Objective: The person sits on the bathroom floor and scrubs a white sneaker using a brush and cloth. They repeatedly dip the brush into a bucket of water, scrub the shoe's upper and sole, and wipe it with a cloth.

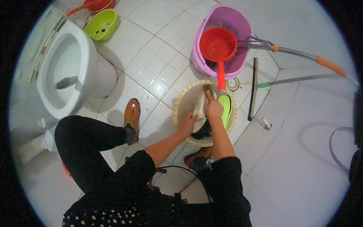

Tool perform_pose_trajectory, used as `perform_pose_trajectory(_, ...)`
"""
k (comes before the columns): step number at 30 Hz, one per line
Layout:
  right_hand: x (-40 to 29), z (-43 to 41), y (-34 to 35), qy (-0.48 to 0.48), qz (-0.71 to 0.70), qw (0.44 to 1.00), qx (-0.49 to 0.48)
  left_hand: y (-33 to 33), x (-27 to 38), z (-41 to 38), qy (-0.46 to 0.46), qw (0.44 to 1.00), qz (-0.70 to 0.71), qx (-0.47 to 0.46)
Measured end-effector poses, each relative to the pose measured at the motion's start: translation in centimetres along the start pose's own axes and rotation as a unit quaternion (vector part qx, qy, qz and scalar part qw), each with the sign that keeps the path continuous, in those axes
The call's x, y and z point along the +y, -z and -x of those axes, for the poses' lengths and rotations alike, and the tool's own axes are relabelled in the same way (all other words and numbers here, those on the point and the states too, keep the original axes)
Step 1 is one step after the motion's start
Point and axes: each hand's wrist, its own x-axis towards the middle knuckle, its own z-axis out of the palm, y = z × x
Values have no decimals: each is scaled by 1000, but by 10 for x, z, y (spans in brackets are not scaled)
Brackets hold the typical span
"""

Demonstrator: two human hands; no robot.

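Note:
A cream plastic basin [181, 99] with a scalloped rim stands on the tiles between my feet. My right hand [213, 107] is closed round a brush [208, 90] with a brown handle, inside the basin. My left hand [187, 124] grips the edge of a whitish item [199, 109], perhaps a shoe, that lies under the brush; its exact shape is partly hidden by my hands. A neon-green shoe sole [225, 107] leans at the basin's right side, beside my right hand. Something black [202, 132], perhaps another shoe, lies low in the basin between my wrists.
Beyond the basin is a pink tub [244, 20] with a red dipper [218, 44] across it and a mop handle [297, 54]. A squeegee [253, 88] lies right, near a floor drain [232, 84]. A toilet [90, 56] and green basin [109, 25] are left.

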Motion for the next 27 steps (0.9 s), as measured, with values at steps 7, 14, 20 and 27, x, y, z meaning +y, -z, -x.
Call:
perform_pose_trajectory(7,2,62,17,65,28,978,-195,11,-13,-1,-34,984,-158,-80)
perform_pose_trajectory(14,-15,23,-14,50,54,980,-185,17,15,-6,-18,997,-70,6)
perform_pose_trajectory(20,-23,40,74,79,64,938,-332,14,-12,-7,-7,989,-147,-23)
perform_pose_trajectory(27,24,55,85,-43,-82,984,-153,-2,-17,-28,-12,980,-197,-17)
